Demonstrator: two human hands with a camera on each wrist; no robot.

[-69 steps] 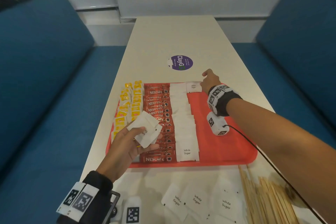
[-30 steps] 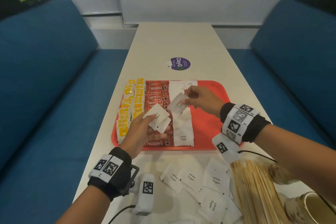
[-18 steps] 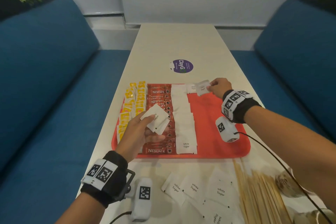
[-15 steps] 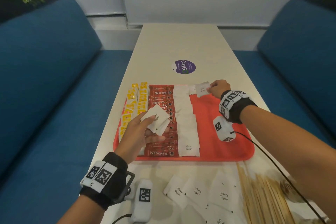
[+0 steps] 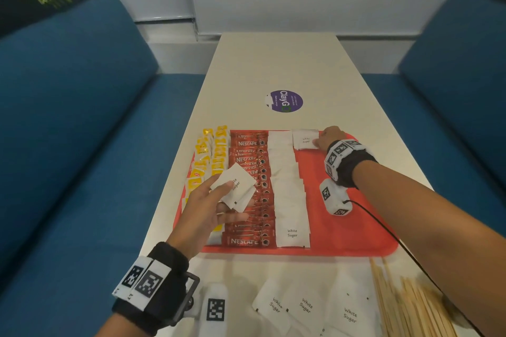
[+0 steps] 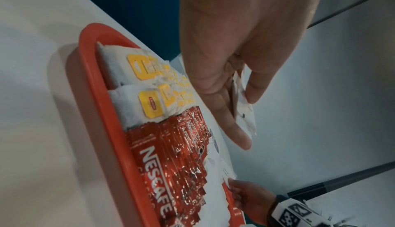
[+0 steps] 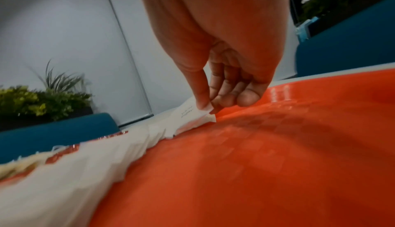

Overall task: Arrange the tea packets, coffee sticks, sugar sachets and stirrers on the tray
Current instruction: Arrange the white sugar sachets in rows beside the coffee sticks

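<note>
A red tray (image 5: 353,238) lies on the table with rows of yellow tea packets (image 5: 212,156), red coffee sticks (image 5: 250,189) and white sugar sachets (image 5: 289,189). My left hand (image 5: 210,208) hovers over the coffee row and pinches a few sugar sachets (image 5: 236,186), also seen as held sachets (image 6: 243,110). My right hand (image 5: 328,139) is at the tray's far edge, pinching one sugar sachet (image 5: 305,139) that lies low on the tray beside the sugar row's far end; the pinched sachet (image 7: 190,110) shows under the thumb.
Loose sugar sachets (image 5: 304,306) lie on the table in front of the tray. A pile of wooden stirrers (image 5: 410,306) lies at the near right. A purple round sticker (image 5: 284,101) marks the table beyond the tray. Blue sofas flank both sides.
My right hand took a sachet from my left hand's stack, carried it to the tray's far edge and has lowered it onto the tray. My left hand barely moved.
</note>
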